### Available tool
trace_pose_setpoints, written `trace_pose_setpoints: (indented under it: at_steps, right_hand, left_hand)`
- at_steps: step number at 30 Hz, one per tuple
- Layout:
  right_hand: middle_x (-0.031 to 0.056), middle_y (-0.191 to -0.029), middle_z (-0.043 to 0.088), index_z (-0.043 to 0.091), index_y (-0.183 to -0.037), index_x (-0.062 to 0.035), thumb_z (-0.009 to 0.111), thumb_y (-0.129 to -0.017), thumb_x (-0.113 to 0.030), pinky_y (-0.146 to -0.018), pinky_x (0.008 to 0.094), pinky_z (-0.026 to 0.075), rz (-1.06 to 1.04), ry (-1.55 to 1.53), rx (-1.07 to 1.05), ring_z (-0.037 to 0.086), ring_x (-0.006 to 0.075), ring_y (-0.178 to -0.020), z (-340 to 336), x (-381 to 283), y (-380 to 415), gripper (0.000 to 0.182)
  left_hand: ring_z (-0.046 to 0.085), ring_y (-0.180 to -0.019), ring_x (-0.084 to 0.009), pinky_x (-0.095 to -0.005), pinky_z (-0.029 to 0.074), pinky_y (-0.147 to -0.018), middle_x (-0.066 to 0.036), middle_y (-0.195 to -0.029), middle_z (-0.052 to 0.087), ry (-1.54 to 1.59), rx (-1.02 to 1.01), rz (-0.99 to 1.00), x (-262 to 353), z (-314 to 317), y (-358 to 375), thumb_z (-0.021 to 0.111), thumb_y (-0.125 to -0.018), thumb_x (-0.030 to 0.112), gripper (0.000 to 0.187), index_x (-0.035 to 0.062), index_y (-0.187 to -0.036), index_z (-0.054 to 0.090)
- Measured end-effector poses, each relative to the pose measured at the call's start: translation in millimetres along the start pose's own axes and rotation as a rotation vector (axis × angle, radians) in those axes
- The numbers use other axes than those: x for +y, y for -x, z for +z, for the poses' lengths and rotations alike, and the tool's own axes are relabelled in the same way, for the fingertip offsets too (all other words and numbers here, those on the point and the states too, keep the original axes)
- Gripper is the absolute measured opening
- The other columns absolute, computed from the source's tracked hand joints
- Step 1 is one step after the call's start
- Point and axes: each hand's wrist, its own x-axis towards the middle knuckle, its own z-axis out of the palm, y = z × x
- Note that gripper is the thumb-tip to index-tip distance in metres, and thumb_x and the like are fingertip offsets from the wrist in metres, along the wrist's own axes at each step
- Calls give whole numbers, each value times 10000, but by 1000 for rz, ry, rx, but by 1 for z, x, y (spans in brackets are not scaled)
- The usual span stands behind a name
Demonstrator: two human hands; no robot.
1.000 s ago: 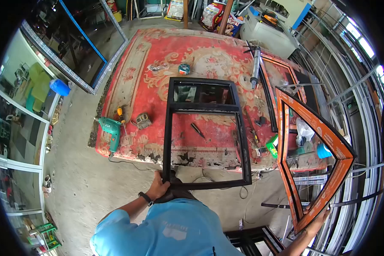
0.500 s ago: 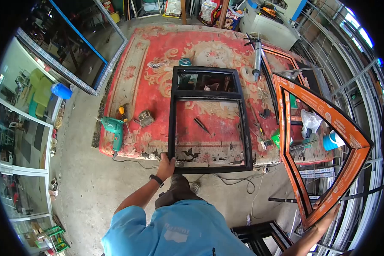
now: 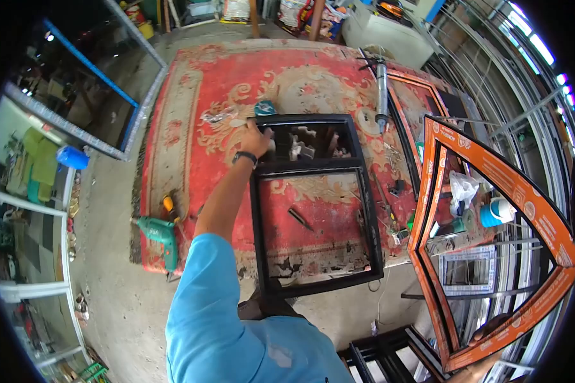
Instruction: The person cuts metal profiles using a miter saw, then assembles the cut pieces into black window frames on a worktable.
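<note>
A black window frame (image 3: 310, 167) lies on the carpet-covered table, its near end jutting past the edge; the smaller upper section holds dark, reflective glass. My left hand (image 3: 255, 140) grips its left side close to the far corner, fingers curled over the bar. Low on the right, my right hand (image 3: 490, 327) is wrapped round the lower bar of an orange-taped frame (image 3: 543, 226), which stands tilted beside the table; part of that hand is hidden behind the bar. Through the black frame's larger opening, a dark slim tool (image 3: 299, 218) shows on the carpet.
A green drill (image 3: 160, 239) and a yellow-handled screwdriver (image 3: 168, 203) lie left on the red carpet (image 3: 217, 83). A caulking gun (image 3: 381, 96) rests at the far right, near another orange frame. Metal profiles line the right; glazed panels (image 3: 67, 217) stand left. More black frames (image 3: 390, 351) lie below.
My left hand has gone from the black frame's near left corner to its far left end. The black frame sits nearer to me, overhanging the table more. My right hand still holds the orange-taped frame.
</note>
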Motion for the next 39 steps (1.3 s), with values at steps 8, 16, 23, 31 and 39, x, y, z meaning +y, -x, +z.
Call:
trace_pose_setpoints:
  at_steps: [8, 16, 23, 31, 39]
  right_hand:
    - [143, -787, 619, 422, -1042, -7, 843, -869, -510, -515, 244, 586, 162, 29, -46, 654, 207, -586, 95, -56, 9, 678]
    - [173, -810, 608, 417, -1061, 19, 754, -914, -590, -513, 225, 567, 149, 155, -65, 668, 207, -633, 131, -67, 7, 712]
    - [169, -818, 617, 436, -1083, 16, 723, -931, -592, -515, 236, 565, 99, 152, -27, 666, 209, -633, 167, -26, -41, 690]
    - [166, -826, 627, 457, -1107, 13, 688, -950, -594, -516, 248, 563, 109, 70, -239, 664, 213, -633, 189, 33, -80, 668]
    - [162, -835, 637, 479, -1132, 9, 652, -969, -596, -518, 260, 561, 49, -83, -588, 661, 216, -633, 198, 74, -94, 650]
  left_hand:
    - [429, -1411, -502, -620, 389, -1125, -295, -1519, 439, -352, -79, -257, -19, 106, -168, 735, -767, 726, 1083, 65, -1539, 358]
    - [571, -1276, -368, -552, 467, -1034, -228, -1365, 564, 115, 330, 19, -56, 126, -229, 829, -764, 452, 901, -31, -1418, 439]
    - [660, -982, -264, -449, 576, -826, -94, -1044, 656, 1472, -413, -308, -25, -21, -89, 693, -881, 268, 294, 106, -1114, 619]
    - [689, -1008, -246, -446, 613, -749, -109, -1141, 688, 1339, -287, -480, -79, -160, 99, 636, -950, 286, 481, 76, -1375, 557]
    - [672, -964, -230, -460, 587, -769, -96, -1128, 658, 794, 560, -517, -152, -252, 176, 736, -876, 203, 590, 91, -1405, 501]
